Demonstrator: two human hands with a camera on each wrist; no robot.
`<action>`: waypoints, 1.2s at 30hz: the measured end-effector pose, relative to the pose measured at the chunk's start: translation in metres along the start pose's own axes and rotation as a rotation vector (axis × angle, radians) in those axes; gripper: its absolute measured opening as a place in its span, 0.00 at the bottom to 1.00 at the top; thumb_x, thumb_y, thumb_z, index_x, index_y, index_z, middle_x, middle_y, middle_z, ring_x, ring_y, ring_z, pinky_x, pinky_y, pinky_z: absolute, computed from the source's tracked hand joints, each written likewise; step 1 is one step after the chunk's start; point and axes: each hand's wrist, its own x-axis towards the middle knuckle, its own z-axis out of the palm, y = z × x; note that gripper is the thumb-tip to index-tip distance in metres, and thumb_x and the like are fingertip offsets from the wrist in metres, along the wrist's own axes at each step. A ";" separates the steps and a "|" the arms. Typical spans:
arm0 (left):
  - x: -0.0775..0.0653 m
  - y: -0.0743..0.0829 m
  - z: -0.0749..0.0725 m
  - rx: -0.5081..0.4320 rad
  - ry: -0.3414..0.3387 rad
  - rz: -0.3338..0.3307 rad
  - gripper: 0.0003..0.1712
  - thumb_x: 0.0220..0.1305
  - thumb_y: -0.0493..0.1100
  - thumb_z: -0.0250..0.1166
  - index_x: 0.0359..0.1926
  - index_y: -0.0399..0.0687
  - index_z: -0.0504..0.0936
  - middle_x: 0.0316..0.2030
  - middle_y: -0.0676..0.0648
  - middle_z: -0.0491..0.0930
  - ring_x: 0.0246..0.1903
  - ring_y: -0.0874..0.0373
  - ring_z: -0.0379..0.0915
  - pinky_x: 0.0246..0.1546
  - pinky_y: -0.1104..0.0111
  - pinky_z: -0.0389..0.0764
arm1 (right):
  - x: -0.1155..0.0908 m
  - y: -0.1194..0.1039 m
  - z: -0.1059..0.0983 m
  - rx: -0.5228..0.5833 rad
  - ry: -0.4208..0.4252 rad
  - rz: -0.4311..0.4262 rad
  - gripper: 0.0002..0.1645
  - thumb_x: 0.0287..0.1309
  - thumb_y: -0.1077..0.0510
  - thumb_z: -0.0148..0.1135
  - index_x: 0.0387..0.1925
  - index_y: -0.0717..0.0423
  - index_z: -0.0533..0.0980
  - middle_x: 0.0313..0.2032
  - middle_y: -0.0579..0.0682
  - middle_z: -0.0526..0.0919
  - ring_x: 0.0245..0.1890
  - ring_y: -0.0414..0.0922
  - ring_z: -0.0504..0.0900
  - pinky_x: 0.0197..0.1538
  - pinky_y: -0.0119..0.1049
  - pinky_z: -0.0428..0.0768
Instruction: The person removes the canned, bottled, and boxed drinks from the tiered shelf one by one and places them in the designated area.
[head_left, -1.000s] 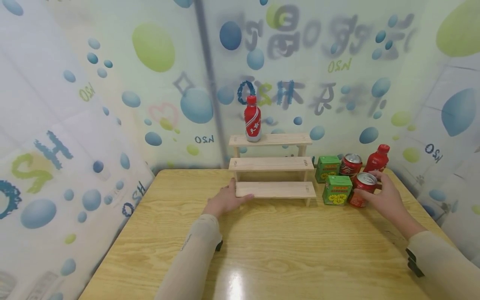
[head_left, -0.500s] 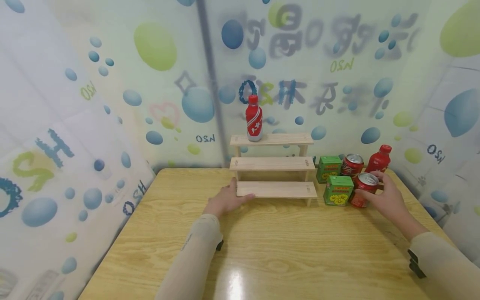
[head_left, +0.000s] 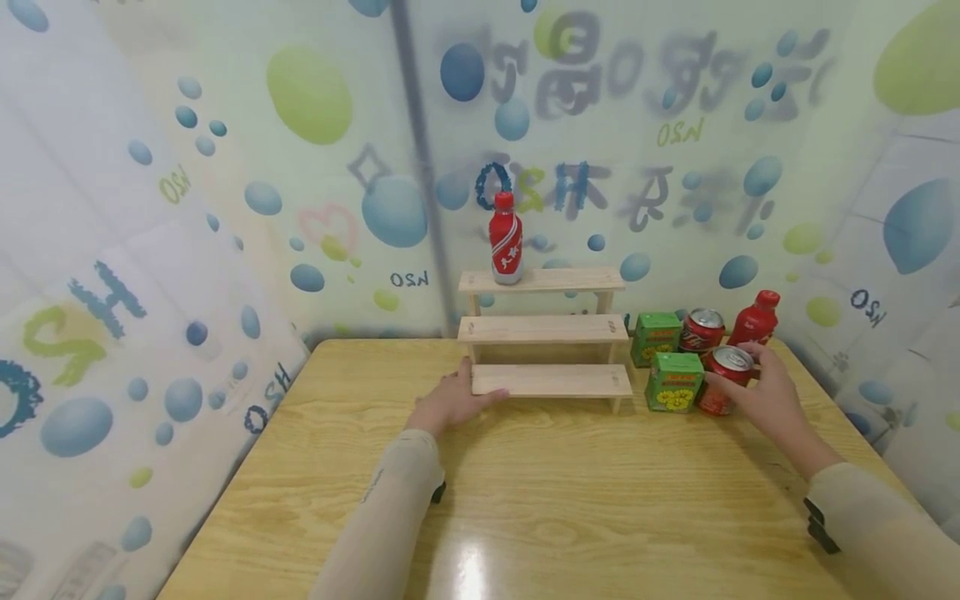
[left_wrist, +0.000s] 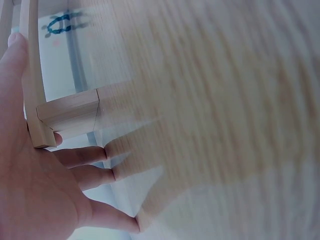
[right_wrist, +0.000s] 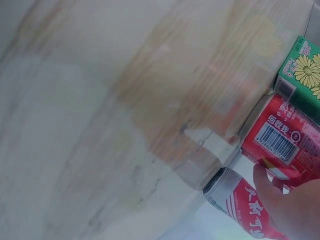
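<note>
At the left end of the lowest step of a three-tier wooden display rack (head_left: 551, 381), my left hand (head_left: 450, 400) grips with the thumb along the front edge and the index finger round the end. In the left wrist view its other fingers reach down to the tabletop. My right hand (head_left: 765, 396) holds a red soda can (head_left: 718, 400) that stands upright at the right, thumb in front and fingers behind. The right wrist view shows the barcode side of the can (right_wrist: 280, 137). A green drink carton (head_left: 673, 383) with yellow flowers stands directly left of the can.
A red bottle (head_left: 506, 246) stands on the top step, toward the left. Behind the held can are another green carton (head_left: 655, 340), a second red can (head_left: 702, 333) and another red bottle (head_left: 753, 321). Patterned curtain (head_left: 337, 192) borders the wooden table (head_left: 525, 500).
My right hand has shifted slightly left, its thumb further across the front of the can. The left hand stays in place on the rack.
</note>
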 end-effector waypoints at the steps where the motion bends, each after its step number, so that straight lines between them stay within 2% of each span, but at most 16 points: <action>1: 0.000 0.000 0.000 0.000 0.001 0.001 0.74 0.54 0.92 0.55 0.87 0.57 0.41 0.82 0.39 0.62 0.81 0.37 0.59 0.73 0.21 0.52 | 0.000 0.000 0.000 -0.004 0.003 0.002 0.52 0.72 0.43 0.68 0.76 0.73 0.55 0.68 0.76 0.66 0.62 0.73 0.71 0.43 0.27 0.73; 3: -0.001 0.000 0.000 -0.004 0.002 0.002 0.73 0.55 0.91 0.55 0.87 0.57 0.41 0.82 0.38 0.62 0.81 0.36 0.58 0.73 0.21 0.51 | 0.000 -0.001 0.001 -0.005 0.007 0.006 0.52 0.72 0.43 0.68 0.76 0.73 0.56 0.68 0.76 0.67 0.63 0.74 0.71 0.48 0.37 0.79; 6: -0.002 0.002 -0.001 -0.008 0.006 0.005 0.73 0.56 0.90 0.56 0.87 0.56 0.41 0.82 0.38 0.62 0.81 0.36 0.58 0.73 0.21 0.51 | 0.000 -0.002 0.002 -0.005 0.013 0.007 0.52 0.71 0.43 0.68 0.76 0.73 0.56 0.68 0.76 0.67 0.63 0.73 0.71 0.53 0.54 0.80; 8: -0.003 0.002 -0.001 -0.010 0.008 0.007 0.73 0.56 0.90 0.56 0.87 0.55 0.41 0.82 0.38 0.62 0.81 0.36 0.58 0.74 0.21 0.51 | 0.001 -0.002 0.003 -0.004 0.014 0.007 0.52 0.71 0.43 0.69 0.76 0.73 0.56 0.68 0.76 0.67 0.63 0.72 0.70 0.54 0.57 0.79; 14: -0.002 0.001 -0.001 0.004 0.009 0.013 0.73 0.56 0.91 0.54 0.87 0.55 0.41 0.81 0.38 0.63 0.81 0.36 0.58 0.72 0.20 0.53 | 0.002 -0.001 0.003 -0.014 0.016 0.008 0.51 0.71 0.42 0.69 0.75 0.73 0.57 0.67 0.75 0.67 0.61 0.71 0.70 0.48 0.39 0.75; 16: -0.002 0.001 -0.001 0.005 0.009 0.014 0.73 0.55 0.91 0.54 0.87 0.55 0.41 0.81 0.38 0.63 0.81 0.36 0.58 0.72 0.19 0.52 | 0.002 -0.001 0.003 -0.015 0.019 0.005 0.51 0.71 0.43 0.69 0.74 0.73 0.58 0.67 0.75 0.67 0.61 0.70 0.70 0.48 0.38 0.74; 22: -0.003 0.002 -0.001 -0.001 0.006 0.017 0.74 0.55 0.91 0.55 0.87 0.55 0.41 0.81 0.38 0.63 0.81 0.36 0.58 0.72 0.19 0.52 | 0.002 -0.001 0.003 -0.019 0.019 0.003 0.51 0.71 0.43 0.69 0.74 0.74 0.57 0.67 0.76 0.66 0.61 0.71 0.70 0.51 0.49 0.77; 25: -0.003 0.002 0.000 -0.003 0.006 0.015 0.74 0.55 0.91 0.55 0.87 0.55 0.41 0.81 0.38 0.62 0.81 0.36 0.58 0.72 0.19 0.51 | 0.001 -0.001 0.001 -0.026 0.005 -0.005 0.50 0.71 0.44 0.69 0.74 0.74 0.57 0.67 0.76 0.67 0.60 0.70 0.70 0.49 0.43 0.76; 29: -0.003 0.003 0.000 -0.005 0.006 0.013 0.74 0.55 0.91 0.55 0.87 0.55 0.42 0.82 0.38 0.62 0.81 0.36 0.58 0.72 0.18 0.50 | 0.002 -0.002 -0.007 -0.031 -0.011 -0.049 0.51 0.69 0.47 0.71 0.75 0.74 0.56 0.66 0.77 0.67 0.59 0.70 0.70 0.45 0.30 0.71; 32: -0.002 0.002 0.001 -0.004 0.004 0.008 0.74 0.55 0.92 0.55 0.87 0.56 0.41 0.82 0.39 0.62 0.81 0.36 0.57 0.72 0.19 0.50 | 0.007 -0.010 -0.018 -0.033 -0.028 -0.073 0.54 0.69 0.47 0.71 0.78 0.74 0.53 0.66 0.78 0.65 0.61 0.74 0.69 0.48 0.42 0.79; 34: -0.001 0.001 0.002 -0.004 0.004 0.004 0.74 0.54 0.92 0.55 0.88 0.56 0.41 0.82 0.39 0.61 0.81 0.36 0.57 0.73 0.19 0.50 | 0.012 -0.020 -0.027 -0.037 -0.041 -0.080 0.54 0.70 0.47 0.70 0.78 0.73 0.52 0.67 0.79 0.65 0.63 0.74 0.68 0.53 0.56 0.79; 36: 0.000 0.000 0.002 -0.003 0.007 0.002 0.74 0.54 0.92 0.54 0.88 0.57 0.40 0.82 0.39 0.61 0.82 0.36 0.57 0.73 0.19 0.50 | 0.018 -0.033 -0.037 -0.043 -0.060 -0.080 0.55 0.72 0.45 0.68 0.80 0.71 0.50 0.69 0.79 0.63 0.66 0.75 0.66 0.58 0.70 0.74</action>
